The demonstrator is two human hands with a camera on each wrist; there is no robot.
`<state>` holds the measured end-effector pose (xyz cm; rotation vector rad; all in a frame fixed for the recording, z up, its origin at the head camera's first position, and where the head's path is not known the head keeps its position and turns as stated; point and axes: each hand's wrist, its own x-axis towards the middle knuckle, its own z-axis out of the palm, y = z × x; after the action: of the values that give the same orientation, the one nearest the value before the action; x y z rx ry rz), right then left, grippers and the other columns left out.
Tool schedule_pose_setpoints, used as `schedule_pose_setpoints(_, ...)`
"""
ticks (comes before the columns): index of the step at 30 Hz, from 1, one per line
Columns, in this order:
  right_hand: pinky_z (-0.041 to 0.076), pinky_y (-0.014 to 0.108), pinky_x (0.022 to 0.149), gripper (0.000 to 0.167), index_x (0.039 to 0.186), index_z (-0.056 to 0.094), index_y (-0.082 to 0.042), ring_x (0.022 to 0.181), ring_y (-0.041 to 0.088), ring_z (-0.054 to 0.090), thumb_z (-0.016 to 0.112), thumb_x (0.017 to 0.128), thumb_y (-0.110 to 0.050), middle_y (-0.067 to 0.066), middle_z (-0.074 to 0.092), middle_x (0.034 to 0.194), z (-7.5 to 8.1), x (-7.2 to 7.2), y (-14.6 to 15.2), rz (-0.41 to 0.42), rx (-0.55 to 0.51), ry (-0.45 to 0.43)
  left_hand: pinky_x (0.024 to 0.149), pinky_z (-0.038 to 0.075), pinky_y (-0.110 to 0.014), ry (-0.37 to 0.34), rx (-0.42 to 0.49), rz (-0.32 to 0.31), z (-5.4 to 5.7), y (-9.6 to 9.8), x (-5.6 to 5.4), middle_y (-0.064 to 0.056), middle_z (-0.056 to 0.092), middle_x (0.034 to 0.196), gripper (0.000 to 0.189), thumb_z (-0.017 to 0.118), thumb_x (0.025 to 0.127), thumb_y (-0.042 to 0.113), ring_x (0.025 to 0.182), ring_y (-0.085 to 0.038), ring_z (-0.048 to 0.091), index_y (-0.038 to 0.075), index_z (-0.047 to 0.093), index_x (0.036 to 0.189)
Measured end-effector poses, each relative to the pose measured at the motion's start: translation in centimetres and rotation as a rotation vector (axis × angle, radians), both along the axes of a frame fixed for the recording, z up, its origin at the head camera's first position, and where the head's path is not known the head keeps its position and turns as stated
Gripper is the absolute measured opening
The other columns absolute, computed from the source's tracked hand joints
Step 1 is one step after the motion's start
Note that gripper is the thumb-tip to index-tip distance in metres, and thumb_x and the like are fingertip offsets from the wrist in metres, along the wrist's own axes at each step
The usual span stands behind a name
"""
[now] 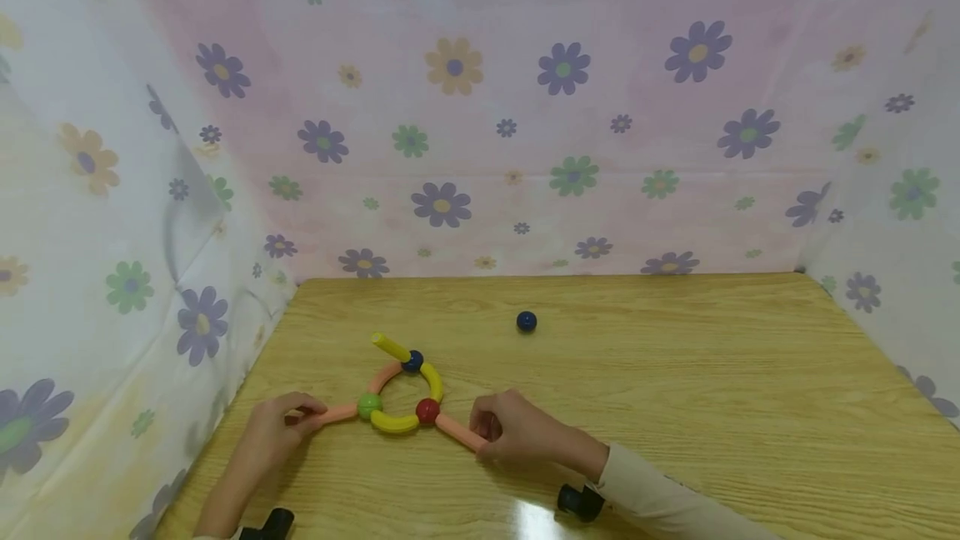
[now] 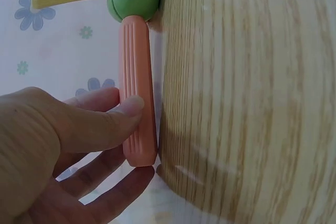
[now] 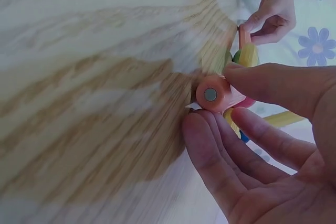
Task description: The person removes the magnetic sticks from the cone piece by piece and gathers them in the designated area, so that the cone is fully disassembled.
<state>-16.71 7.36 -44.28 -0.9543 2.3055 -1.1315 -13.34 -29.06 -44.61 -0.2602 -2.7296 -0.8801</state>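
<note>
A ring of curved magnetic sticks and balls lies on the wooden table. It joins a green ball (image 1: pixel 370 406), a red ball (image 1: pixel 427 411) and a dark blue ball (image 1: pixel 412 361) through two yellow curved sticks (image 1: pixel 394 423) and an orange one (image 1: pixel 385 375). My left hand (image 1: pixel 279 432) pinches a straight orange stick (image 2: pixel 137 77) that touches the green ball. With thumb and fingers, my right hand (image 1: pixel 521 429) holds another straight orange stick (image 1: pixel 460 432) at the red ball; its round metal-centred end faces the right wrist view. A straight yellow stick (image 1: pixel 390 346) rises from the dark blue ball.
A loose dark blue ball (image 1: pixel 527 322) sits farther back on the table (image 1: pixel 675 357). Flower-patterned cloth (image 1: pixel 510 157) hangs behind the table and at both sides. Black wrist-worn devices (image 1: pixel 580 502) show near the front edge.
</note>
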Motion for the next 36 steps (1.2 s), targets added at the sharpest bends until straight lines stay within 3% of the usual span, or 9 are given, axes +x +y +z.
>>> schedule_pose_setpoints(11,0.047,0.019,0.058,0.015,0.085,0.064,-0.012,0.064,0.002,0.054,0.076,0.079,-0.007,-0.01,0.058,0.073,-0.1,0.7,-0.6,0.029,-0.005,-0.026,0.069,0.054,-0.036,-0.062,0.014,0.055,0.0,0.0,-0.3,-0.003,0.07,0.085,0.017,0.077,0.074,-0.003,0.083,-0.026,0.065,0.011,0.074,0.083)
schedule_pose_setpoints(15,0.047,0.02,0.059,0.013,0.086,0.064,-0.012,0.064,0.002,0.054,0.075,0.08,-0.009,-0.01,0.058,0.073,0.4,1.0,-1.0,0.057,0.0,-0.037,0.069,0.053,-0.04,-0.041,-0.031,0.073,0.3,0.4,-0.3,-0.007,0.069,0.089,0.015,0.076,0.075,-0.002,0.085,-0.03,0.065,0.009,0.073,0.085)
schedule_pose_setpoints(18,0.048,0.019,0.06,0.011,0.088,0.065,-0.012,0.067,0.002,0.055,0.073,0.081,-0.009,-0.01,0.059,0.076,1.0,0.6,-1.3,0.078,0.017,0.011,0.073,0.052,-0.046,-0.024,-0.038,0.071,0.8,1.5,-0.3,-0.011,0.068,0.094,0.013,0.076,0.077,0.002,0.089,-0.034,0.064,0.007,0.072,0.089)
schedule_pose_setpoints(24,0.048,0.019,0.065,0.012,0.095,0.066,-0.007,0.074,0.004,0.057,0.07,0.084,-0.008,0.0,0.063,0.088,2.3,-2.3,-3.2,0.066,-0.01,0.172,0.085,0.047,-0.052,-0.089,0.065,0.03,1.8,5.1,-0.8,-0.017,0.062,0.112,0.021,0.071,0.083,0.005,0.105,-0.038,0.058,0.004,0.068,0.103)
schedule_pose_setpoints(30,0.049,0.022,0.069,0.019,0.103,0.063,-0.003,0.082,0.015,0.06,0.069,0.085,-0.007,0.012,0.063,0.1,4.1,-5.9,-6.2,0.0,-0.092,0.246,0.085,0.047,-0.052,-0.062,0.079,-0.06,1.2,8.4,-2.2,-0.015,0.062,0.114,0.028,0.072,0.082,0.004,0.108,-0.037,0.056,0.003,0.067,0.109)
schedule_pose_setpoints(36,0.048,0.022,0.076,0.031,0.115,0.059,-0.005,0.095,0.02,0.059,0.068,0.088,-0.016,0.011,0.061,0.112,5.1,-7.7,-9.3,-0.04,-0.062,0.302,0.091,0.043,-0.051,-0.07,0.12,-0.112,0.3,10.0,-3.1,-0.02,0.061,0.112,0.031,0.069,0.087,0.01,0.109,-0.037,0.054,-0.006,0.064,0.113)
